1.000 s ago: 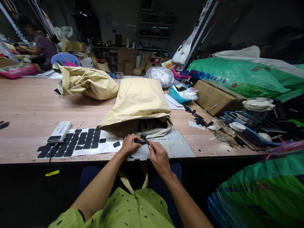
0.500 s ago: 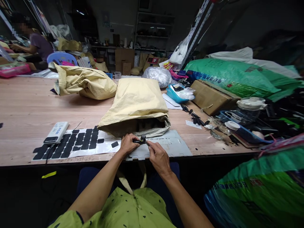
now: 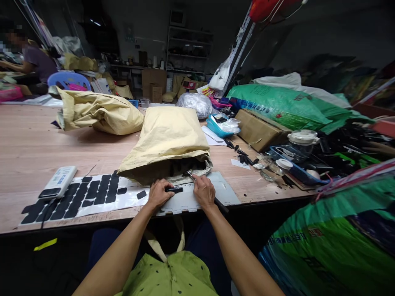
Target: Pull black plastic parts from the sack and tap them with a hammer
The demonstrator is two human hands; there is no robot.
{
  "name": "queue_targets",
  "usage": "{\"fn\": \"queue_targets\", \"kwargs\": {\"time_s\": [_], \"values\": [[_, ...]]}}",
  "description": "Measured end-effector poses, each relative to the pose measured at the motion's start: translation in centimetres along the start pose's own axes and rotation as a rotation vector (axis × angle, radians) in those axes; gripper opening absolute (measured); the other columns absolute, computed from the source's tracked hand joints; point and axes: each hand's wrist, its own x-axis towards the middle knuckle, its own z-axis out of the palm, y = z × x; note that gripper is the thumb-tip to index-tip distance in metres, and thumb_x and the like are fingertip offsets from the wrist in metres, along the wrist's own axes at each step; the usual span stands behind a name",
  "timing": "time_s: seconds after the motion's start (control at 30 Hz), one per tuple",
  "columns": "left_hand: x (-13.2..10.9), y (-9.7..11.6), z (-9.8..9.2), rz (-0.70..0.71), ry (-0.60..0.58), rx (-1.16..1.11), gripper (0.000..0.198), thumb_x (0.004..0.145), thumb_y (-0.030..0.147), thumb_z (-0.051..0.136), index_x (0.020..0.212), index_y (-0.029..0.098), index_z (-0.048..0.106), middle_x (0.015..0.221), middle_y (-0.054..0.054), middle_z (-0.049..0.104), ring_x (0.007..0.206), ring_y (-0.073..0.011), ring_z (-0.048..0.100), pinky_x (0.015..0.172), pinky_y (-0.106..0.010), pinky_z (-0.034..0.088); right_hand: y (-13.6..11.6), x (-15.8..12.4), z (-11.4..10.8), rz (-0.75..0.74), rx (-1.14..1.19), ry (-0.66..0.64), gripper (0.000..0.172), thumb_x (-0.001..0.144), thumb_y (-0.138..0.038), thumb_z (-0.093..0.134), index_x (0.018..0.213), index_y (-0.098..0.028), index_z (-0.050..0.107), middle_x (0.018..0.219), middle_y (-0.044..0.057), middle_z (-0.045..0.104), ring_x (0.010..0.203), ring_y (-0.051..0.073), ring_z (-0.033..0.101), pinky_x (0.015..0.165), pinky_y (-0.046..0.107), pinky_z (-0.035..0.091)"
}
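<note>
On the grey sheet [image 3: 220,187] at the table's front edge, my left hand [image 3: 159,194] is closed on a slim black piece [image 3: 175,190] that sticks out to the right of my fingers. My right hand [image 3: 204,191] is wrapped round a dark-handled tool [image 3: 221,205]; its handle shows below the wrist and a shiny end points toward the bag. What kind of tool it is, I cannot make out. Just beyond both hands lies a cream bag [image 3: 173,131], its mouth open toward me, with dark things inside.
Left of my hands are a sheet of black stickers [image 3: 97,191] and a white device [image 3: 58,183]. Another cream bag [image 3: 101,113] lies behind. Small black parts [image 3: 243,156], a cardboard box [image 3: 261,129], a lidded jar [image 3: 304,142] and green sacks [image 3: 277,102] crowd the right. A person [image 3: 38,63] sits far left.
My right hand has moved away from my left, to the right, and the dark handle now shows below its wrist. A round dark end no longer shows between my hands. The view has shifted.
</note>
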Motion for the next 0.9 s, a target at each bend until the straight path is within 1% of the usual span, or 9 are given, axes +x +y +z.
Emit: {"fn": "queue_targets", "kwargs": {"time_s": [0.23,0.37,0.47,0.6,0.7,0.73,0.8,0.87,0.9], "values": [[-0.8,0.0,-0.8,0.083,-0.095,0.018,0.017,0.071,0.024,0.077,0.089,0.024,0.076,0.104,-0.003,0.067,0.103,-0.0253,0.055,0.097,-0.043,0.04,-0.1,-0.4,0.5,-0.031,-0.087,0.0,0.036,0.093,-0.018,0.046,0.121,-0.026,0.067,0.097,0.007,0.064,0.086,0.02,0.05,0.072,0.03,0.032],[-4.1,-0.3,-0.5,0.25,-0.15,-0.036,0.016,0.069,0.024,0.079,0.085,0.025,0.076,0.131,-0.005,0.058,0.123,-0.03,0.048,0.109,-0.048,0.034,-0.2,-0.3,0.3,-0.031,-0.099,-0.005,0.036,0.094,-0.018,0.046,0.122,-0.026,0.066,0.098,0.007,0.063,0.086,0.02,0.05,0.072,0.03,0.032],[-7.1,-0.4,0.2,0.341,-0.184,0.013,0.02,0.066,0.021,0.08,0.086,0.026,0.076,0.145,-0.005,0.05,0.135,-0.0347,0.038,0.115,-0.053,0.026,-0.2,-0.3,0.3,-0.031,-0.106,-0.005,0.035,0.093,-0.018,0.047,0.122,-0.026,0.066,0.099,0.007,0.063,0.087,0.02,0.05,0.072,0.031,0.032],[-9.8,-0.9,1.3,0.392,-0.2,0.148,0.025,0.065,0.015,0.078,0.088,0.023,0.074,0.154,-0.007,0.041,0.141,-0.037,0.031,0.117,-0.056,0.022,-0.3,-0.4,0.4,-0.023,-0.113,-0.01,0.035,0.094,-0.019,0.046,0.123,-0.026,0.065,0.099,0.007,0.063,0.088,0.02,0.05,0.072,0.031,0.032],[-10.3,-1.0,1.8,0.381,-0.198,0.167,0.028,0.067,0.015,0.077,0.093,0.023,0.073,0.158,-0.008,0.034,0.144,-0.0382,0.026,0.117,-0.059,0.02,-0.3,-0.4,0.5,-0.025,-0.118,-0.013,0.036,0.094,-0.019,0.046,0.123,-0.026,0.065,0.1,0.007,0.063,0.089,0.02,0.05,0.072,0.031,0.032],[-10.2,-0.6,1.7,0.364,-0.188,0.141,0.029,0.068,0.016,0.076,0.095,0.024,0.073,0.157,-0.008,0.036,0.144,-0.0383,0.026,0.117,-0.06,0.021,-0.3,-0.4,0.5,-0.024,-0.119,-0.013,0.036,0.094,-0.019,0.046,0.123,-0.026,0.065,0.1,0.007,0.062,0.089,0.02,0.05,0.072,0.031,0.032],[-9.9,1.1,0.7,0.335,-0.179,0.018,0.03,0.072,0.02,0.074,0.102,0.026,0.072,0.145,-0.009,0.051,0.139,-0.0365,0.035,0.115,-0.058,0.026,-0.3,-0.4,0.5,-0.022,-0.12,-0.011,0.036,0.093,-0.018,0.047,0.123,-0.027,0.065,0.1,0.007,0.062,0.088,0.02,0.049,0.072,0.031,0.032],[-9.9,3.9,-1.4,0.347,-0.219,-0.198,0.03,0.079,0.028,0.069,0.109,0.027,0.071,0.121,-0.009,0.067,0.124,-0.0319,0.051,0.11,-0.052,0.036,-0.3,-0.4,0.5,-0.024,-0.12,-0.008,0.035,0.093,-0.018,0.048,0.122,-0.027,0.065,0.099,0.008,0.062,0.088,0.02,0.049,0.072,0.031,0.032],[-10.3,5.6,-2.6,0.375,-0.268,-0.334,0.033,0.083,0.034,0.066,0.115,0.027,0.069,0.114,-0.009,0.07,0.115,-0.0297,0.058,0.106,-0.048,0.042,-0.2,-0.4,0.5,-0.028,-0.12,-0.004,0.035,0.092,-0.018,0.048,0.122,-0.026,0.066,0.099,0.008,0.062,0.088,0.02,0.049,0.071,0.031,0.032]]}}
